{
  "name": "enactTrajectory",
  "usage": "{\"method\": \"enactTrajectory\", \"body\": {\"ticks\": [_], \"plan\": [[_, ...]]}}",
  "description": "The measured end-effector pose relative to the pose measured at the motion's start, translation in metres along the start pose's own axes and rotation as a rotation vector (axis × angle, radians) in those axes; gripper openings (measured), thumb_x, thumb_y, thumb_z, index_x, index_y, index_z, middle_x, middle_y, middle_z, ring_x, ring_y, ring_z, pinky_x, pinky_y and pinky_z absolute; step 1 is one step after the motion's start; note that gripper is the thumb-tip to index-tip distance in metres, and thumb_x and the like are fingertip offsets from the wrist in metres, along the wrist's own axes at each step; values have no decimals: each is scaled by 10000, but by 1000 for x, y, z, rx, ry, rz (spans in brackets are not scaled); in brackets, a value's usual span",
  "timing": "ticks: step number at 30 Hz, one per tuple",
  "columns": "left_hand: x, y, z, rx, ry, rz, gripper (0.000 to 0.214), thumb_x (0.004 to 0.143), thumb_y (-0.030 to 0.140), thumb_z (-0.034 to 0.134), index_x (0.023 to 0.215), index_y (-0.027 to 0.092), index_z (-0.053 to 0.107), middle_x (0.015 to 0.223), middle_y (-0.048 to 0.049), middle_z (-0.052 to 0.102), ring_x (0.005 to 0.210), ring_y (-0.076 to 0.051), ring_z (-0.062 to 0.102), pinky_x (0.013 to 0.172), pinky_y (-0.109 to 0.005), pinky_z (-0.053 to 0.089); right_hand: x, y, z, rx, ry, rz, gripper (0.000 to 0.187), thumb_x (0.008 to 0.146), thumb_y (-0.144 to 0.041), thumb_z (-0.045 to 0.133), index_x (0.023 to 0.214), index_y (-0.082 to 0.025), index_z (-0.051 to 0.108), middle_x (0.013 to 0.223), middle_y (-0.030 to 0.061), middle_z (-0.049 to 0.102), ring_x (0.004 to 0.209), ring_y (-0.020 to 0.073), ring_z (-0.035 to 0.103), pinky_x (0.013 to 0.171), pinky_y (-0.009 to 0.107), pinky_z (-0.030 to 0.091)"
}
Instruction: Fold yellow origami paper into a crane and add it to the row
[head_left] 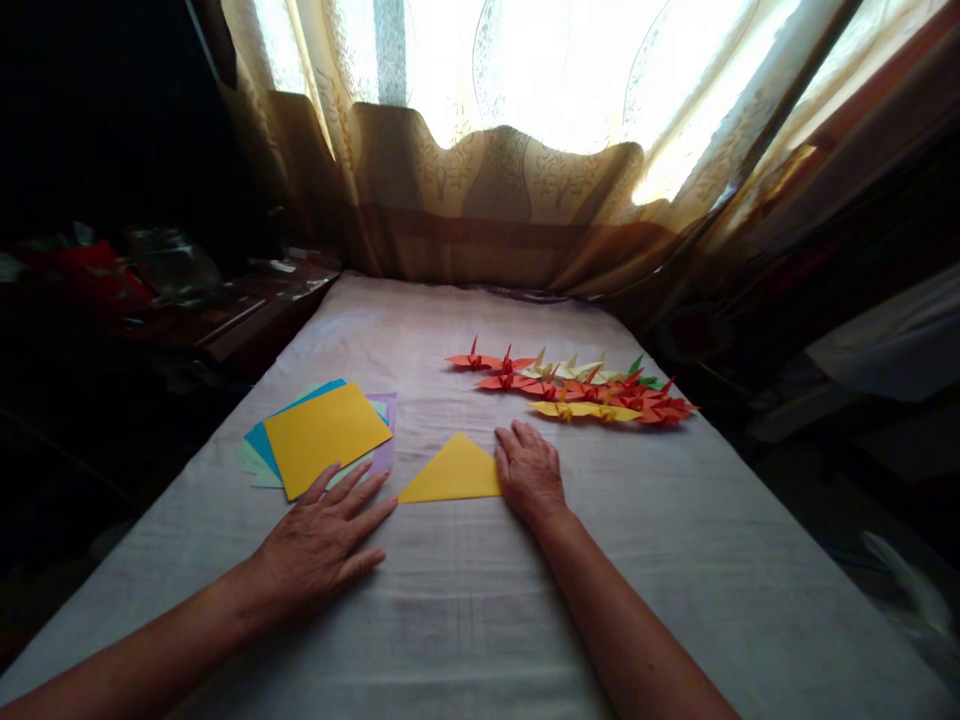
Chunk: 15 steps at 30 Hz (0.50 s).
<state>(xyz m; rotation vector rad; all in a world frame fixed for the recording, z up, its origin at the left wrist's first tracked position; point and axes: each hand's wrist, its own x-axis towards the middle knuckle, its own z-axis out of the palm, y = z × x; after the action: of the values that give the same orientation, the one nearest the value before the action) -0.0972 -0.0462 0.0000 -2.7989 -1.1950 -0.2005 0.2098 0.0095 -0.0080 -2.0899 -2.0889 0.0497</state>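
Observation:
A sheet of yellow paper folded into a triangle (454, 472) lies on the cloth in front of me, its point facing away. My right hand (531, 472) rests over its right corner, fingers curled close together, and hides that corner. To the left, my left hand (326, 535) is spread palm down, its fingers apart. One fingertip comes close to the triangle's left corner; other fingertips reach the near edge of a loose yellow sheet (328, 437). Under that sheet, blue paper (262, 450), pale green paper (255, 468) and purple paper (384, 450) stick out.
Several folded paper cranes stand in rows at the back right: red cranes (506, 372), cream cranes (574, 368), yellow cranes (585, 411) and a green one (641, 375). A pale cloth (465, 620) covers the table. Curtains (487, 190) hang behind; a dark side table (240, 325) adjoins left.

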Motion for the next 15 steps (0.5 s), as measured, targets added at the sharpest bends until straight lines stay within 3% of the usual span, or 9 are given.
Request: {"method": "enactTrajectory", "body": {"ticks": [4,8,12,15], "plan": [[12,8,-9,22,8,-12,417,935,538,522,1230,274,652,1451,-79,535,1379,-298,418,1177,-515,197,2,3,-3,39,50,22,413,987,-273,428,1376,-197,543,1480,121,484,1381,229,401,1099,387,306],[20,13,-13,10,-17,25,398,931,497,551,1214,237,656,1389,-69,595,1353,-300,457,1165,-509,248,-4,-10,-9,51,120,-6,483,995,-293,423,1455,-148,453,1581,147,324,1473,258,252,1167,451,203],[21,14,-7,11,-20,49,364,948,448,541,1229,241,643,1300,-42,658,1302,-288,518,1153,-500,280,-25,-41,-12,131,-87,-460,591,999,-466,412,1527,-211,333,1614,83,253,1501,229,179,1216,467,88],[21,14,-1,12,25,46,353,947,454,535,1195,236,660,1245,-50,681,1276,-289,537,1153,-504,277,-38,-52,-12,212,-255,-633,670,996,-573,349,1541,-188,290,1610,74,260,1497,215,195,1225,468,85]]}}
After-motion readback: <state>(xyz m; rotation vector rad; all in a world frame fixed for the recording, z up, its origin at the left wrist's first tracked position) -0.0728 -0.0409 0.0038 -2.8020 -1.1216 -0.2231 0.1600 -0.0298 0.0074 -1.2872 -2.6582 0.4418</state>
